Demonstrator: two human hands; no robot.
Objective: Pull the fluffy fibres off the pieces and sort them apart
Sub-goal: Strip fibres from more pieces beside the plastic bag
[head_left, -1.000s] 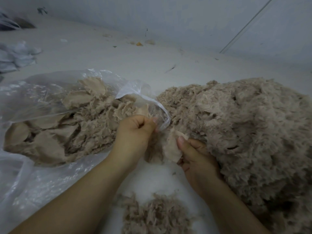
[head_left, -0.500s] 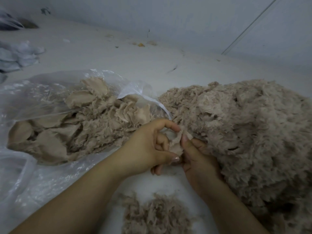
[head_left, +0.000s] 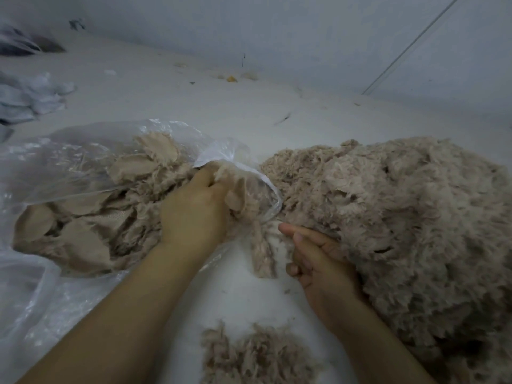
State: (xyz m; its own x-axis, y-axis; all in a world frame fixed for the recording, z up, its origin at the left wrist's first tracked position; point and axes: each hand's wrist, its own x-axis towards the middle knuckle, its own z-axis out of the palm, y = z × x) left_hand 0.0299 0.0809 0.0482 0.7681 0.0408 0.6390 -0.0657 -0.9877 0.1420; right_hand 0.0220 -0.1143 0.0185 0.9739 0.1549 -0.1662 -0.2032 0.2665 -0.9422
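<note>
At the bag's [head_left: 83,167] mouth, her left hand [head_left: 194,214] clutched a stripped piece; right fingers [head_left: 307,239] lay loose; another piece seemingly next.

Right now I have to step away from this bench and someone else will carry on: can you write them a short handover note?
Left hand: reached into the mouth of the clear plastic bag, fingers curled into the beige pieces there; whether it grips one is hidden.
Right hand: fingers relaxed, resting at the edge of the big fluffy pile, beside a loose fluffy strip on the white table.
Done: a small heap of pulled fibres lies near the front edge.
Left: most of the bag's pieces and the big pile look unsorted.
</note>
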